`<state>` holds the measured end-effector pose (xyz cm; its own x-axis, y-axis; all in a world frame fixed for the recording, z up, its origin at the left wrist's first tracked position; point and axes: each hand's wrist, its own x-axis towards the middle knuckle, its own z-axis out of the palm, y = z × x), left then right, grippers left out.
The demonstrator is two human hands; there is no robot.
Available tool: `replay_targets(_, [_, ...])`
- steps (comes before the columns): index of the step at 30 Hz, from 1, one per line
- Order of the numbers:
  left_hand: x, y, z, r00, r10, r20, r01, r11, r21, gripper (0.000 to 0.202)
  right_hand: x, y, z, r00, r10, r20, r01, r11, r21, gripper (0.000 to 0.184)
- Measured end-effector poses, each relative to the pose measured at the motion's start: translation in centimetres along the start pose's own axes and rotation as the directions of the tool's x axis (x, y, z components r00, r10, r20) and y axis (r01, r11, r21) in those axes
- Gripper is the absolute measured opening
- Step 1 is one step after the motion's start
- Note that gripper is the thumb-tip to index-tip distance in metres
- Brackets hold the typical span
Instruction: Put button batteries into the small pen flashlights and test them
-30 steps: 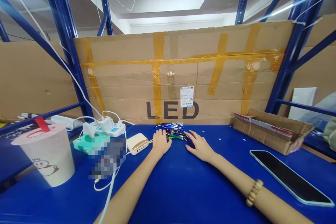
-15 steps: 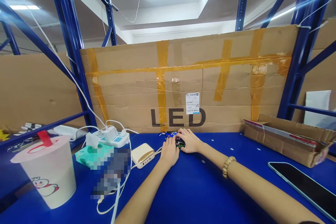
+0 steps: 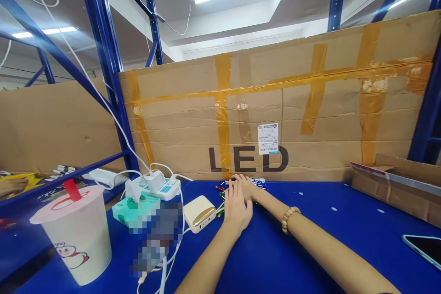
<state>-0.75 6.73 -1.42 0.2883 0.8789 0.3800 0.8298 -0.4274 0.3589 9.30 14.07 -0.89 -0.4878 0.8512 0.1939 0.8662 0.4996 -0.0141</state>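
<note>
A loose pile of slim pens (image 3: 261,183) in blue, white, red and green lies on the blue tabletop (image 3: 296,248), against the cardboard. My left hand (image 3: 237,204) rests flat, fingers stretched forward, partly over my right hand. Reaching in from the right, my right hand (image 3: 245,187) lies over the pens with its fingers pointing left; a beaded bracelet (image 3: 290,218) circles that wrist. Both hands hide the middle of the pile, though pen ends show at either side.
Left of the hands lie a cream power bank (image 3: 199,213) with cables, a green tissue pack (image 3: 138,209) and a white power strip (image 3: 161,187). A lidded cup (image 3: 74,234) stands at far left. An open carton (image 3: 396,188) and a phone (image 3: 425,248) are at right.
My view has turned a little right-to-left, so things appear shifted right. My left hand now overlaps my right hand; more pens show spread on both sides of the hands.
</note>
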Motion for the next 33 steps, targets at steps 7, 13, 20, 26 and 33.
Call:
replay_targets(7, [0.2,-0.3,0.8,1.000,-0.002,-0.009,0.003,0.991,0.136,0.059,-0.4,0.1,0.3,0.982,0.189,0.005,-0.188,0.980,0.066,0.044])
replay_targets(13, [-0.2,0.0,0.9,0.981,-0.188,-0.043,0.193,0.937,0.291,0.063,-1.9,-0.7,0.0,0.980,0.201,-0.004,-0.200,0.977,0.074,0.044])
replay_targets(20, [-0.4,-0.2,0.6,0.974,-0.222,-0.040,0.223,0.922,0.316,0.072,-4.4,0.0,0.0,0.968,0.243,-0.057,-0.232,0.961,0.151,0.045])
replay_targets(26, [0.3,-1.1,-0.3,0.962,-0.268,-0.055,0.272,0.914,0.301,0.065,-6.7,1.3,-0.6,0.960,0.276,-0.045,-0.257,0.935,0.246,0.044])
replay_targets(33, [0.2,-1.4,-0.3,0.967,-0.251,0.045,0.218,0.907,0.361,0.059,-7.6,3.1,-2.9,0.952,0.289,0.098,-0.305,0.890,0.339,0.071])
